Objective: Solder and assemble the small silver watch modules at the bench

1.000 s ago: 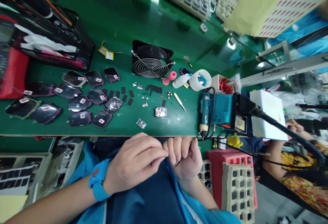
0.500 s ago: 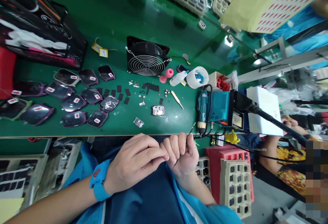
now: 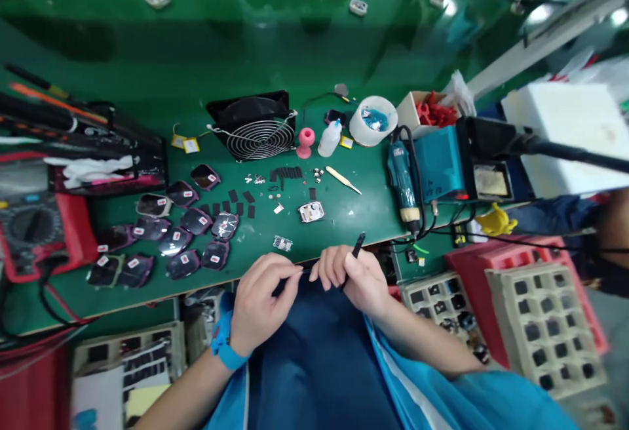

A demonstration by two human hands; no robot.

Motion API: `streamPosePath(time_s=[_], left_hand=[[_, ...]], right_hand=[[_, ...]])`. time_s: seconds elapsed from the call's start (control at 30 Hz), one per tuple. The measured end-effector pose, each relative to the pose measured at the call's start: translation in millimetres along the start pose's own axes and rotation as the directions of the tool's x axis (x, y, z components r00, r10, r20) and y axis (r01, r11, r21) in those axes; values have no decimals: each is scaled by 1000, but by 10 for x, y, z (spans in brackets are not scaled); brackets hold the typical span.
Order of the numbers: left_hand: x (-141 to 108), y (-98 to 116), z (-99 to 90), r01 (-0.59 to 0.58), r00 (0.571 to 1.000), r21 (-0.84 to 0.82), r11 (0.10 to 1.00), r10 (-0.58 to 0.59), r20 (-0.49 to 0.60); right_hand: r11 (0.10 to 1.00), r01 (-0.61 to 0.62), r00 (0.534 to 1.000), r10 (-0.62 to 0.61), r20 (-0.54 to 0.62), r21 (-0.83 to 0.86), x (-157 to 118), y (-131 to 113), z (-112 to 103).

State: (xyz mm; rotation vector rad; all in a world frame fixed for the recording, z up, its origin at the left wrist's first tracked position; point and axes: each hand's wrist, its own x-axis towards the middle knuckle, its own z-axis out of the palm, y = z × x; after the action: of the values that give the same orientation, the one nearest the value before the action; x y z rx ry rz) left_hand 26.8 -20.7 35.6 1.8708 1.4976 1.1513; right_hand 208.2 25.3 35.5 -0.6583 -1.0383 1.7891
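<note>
My left hand (image 3: 265, 299), a blue band at its wrist, is closed in a pinch over the front edge of the bench. Whatever lies between its fingertips is too small to make out. Close on its right, my right hand (image 3: 354, 279) is curled around slim black tweezers (image 3: 359, 244), which poke up past the thumb. The fingertips of both hands nearly meet. Just beyond them on the green bench lie a small circuit board (image 3: 283, 242) and an opened watch case (image 3: 311, 212) with its inside facing up.
Several dark watch faces (image 3: 181, 264) lie at the left, near black pads (image 3: 251, 212). A fan (image 3: 260, 138), a pink holder (image 3: 305, 143), a white bottle (image 3: 329, 138) and a tub (image 3: 357, 132) stand behind. Rightward are a beige-handled tool (image 3: 339, 176) and an electric screwdriver (image 3: 403, 184).
The view has swung leftward and levelled out. My right hand has turned, and more of the black tweezers shows above it. My left hand still pinches close beside it.
</note>
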Motion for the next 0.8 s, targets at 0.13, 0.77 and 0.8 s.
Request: streamPosePath(time_s=[0.13, 0.77, 0.8], left_hand=[[25, -213, -105, 20, 1000, 129, 991, -22, 12], [-8, -537, 57, -142, 980, 406, 903, 187, -72], [-19, -547, 60, -138, 979, 404, 904, 186, -82]], right_hand=[[957, 119, 990, -133, -35, -266, 153, -7, -243], [673, 218, 947, -321, -14, -707, 297, 42, -677], [671, 217, 948, -319, -12, -709, 289, 46, -677]])
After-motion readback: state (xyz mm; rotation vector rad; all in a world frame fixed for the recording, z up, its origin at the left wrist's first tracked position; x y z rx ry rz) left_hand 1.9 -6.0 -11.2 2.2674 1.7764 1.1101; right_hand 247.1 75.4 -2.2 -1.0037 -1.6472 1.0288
